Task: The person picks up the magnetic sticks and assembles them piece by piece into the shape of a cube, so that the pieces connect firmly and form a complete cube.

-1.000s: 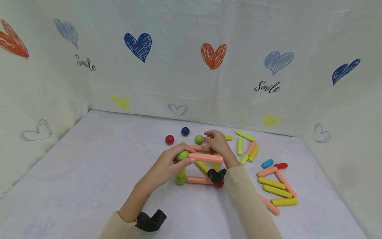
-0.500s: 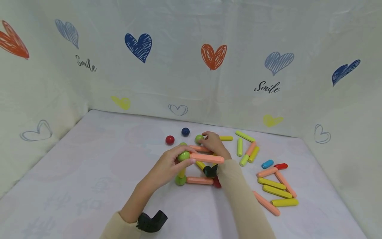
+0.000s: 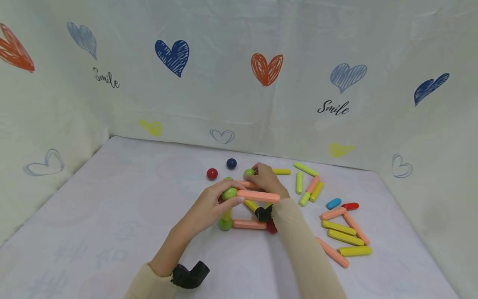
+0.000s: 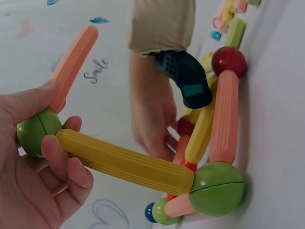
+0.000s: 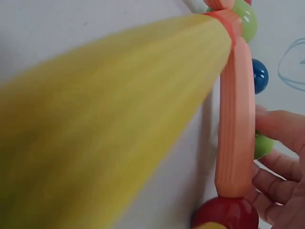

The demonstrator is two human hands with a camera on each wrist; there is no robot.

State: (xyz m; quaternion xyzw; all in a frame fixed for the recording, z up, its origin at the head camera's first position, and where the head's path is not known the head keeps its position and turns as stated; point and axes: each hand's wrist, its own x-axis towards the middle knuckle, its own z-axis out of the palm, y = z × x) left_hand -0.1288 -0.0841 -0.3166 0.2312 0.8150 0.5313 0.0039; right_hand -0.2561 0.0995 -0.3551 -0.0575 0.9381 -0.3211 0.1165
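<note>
My left hand (image 3: 209, 207) grips a green ball (image 3: 229, 193) at a raised corner of a stick-and-ball frame. From that ball a pink stick (image 3: 259, 196) juts out to the right, its far end free. A yellow stick (image 4: 126, 162) joins the held ball to a lower green ball (image 4: 217, 189). Low in front, another pink stick (image 3: 249, 224) runs to a dark red ball (image 3: 271, 226). Behind the frame, my right hand (image 3: 267, 178) holds a loose green ball (image 3: 249, 174) between thumb and fingers. The right forearm partly hides the frame.
A red ball (image 3: 212, 174) and a dark blue ball (image 3: 231, 163) lie at the back. Several loose sticks lie on the right, among them a lime stick (image 3: 306, 168), a blue stick (image 3: 334, 203) and a pink stick (image 3: 332, 252). A white curtain (image 3: 224, 104) hangs behind the table.
My right hand has moved a little left onto the loose green ball and taken hold of it. My left hand keeps its grip in nearly the same place.
</note>
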